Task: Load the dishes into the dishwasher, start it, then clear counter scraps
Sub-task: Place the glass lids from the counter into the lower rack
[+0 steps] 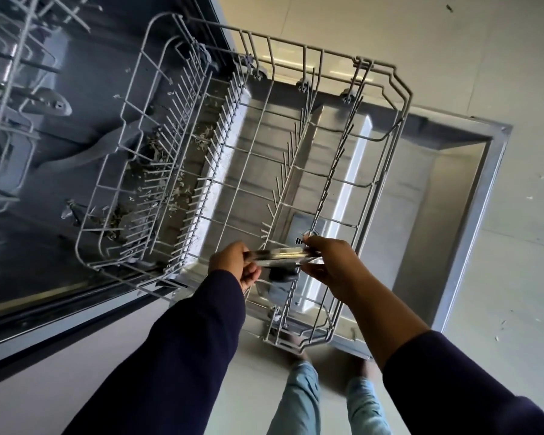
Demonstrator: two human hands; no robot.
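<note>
Dark navy long sleeves (186,356) on both arms; light blue jeans (302,403).

I see a shiny steel dish (280,257), thin and seen edge-on, held level over the near end of the lower rack (390,171). That grey wire rack is pulled out over the open dishwasher door (437,196), its tines bare, with scraps scattered on the dishwasher floor (157,180) beneath it.

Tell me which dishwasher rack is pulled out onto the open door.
The lower rack, rolled out over the open door beneath both hands; the upper rack at far left sits back over the tub.
</note>
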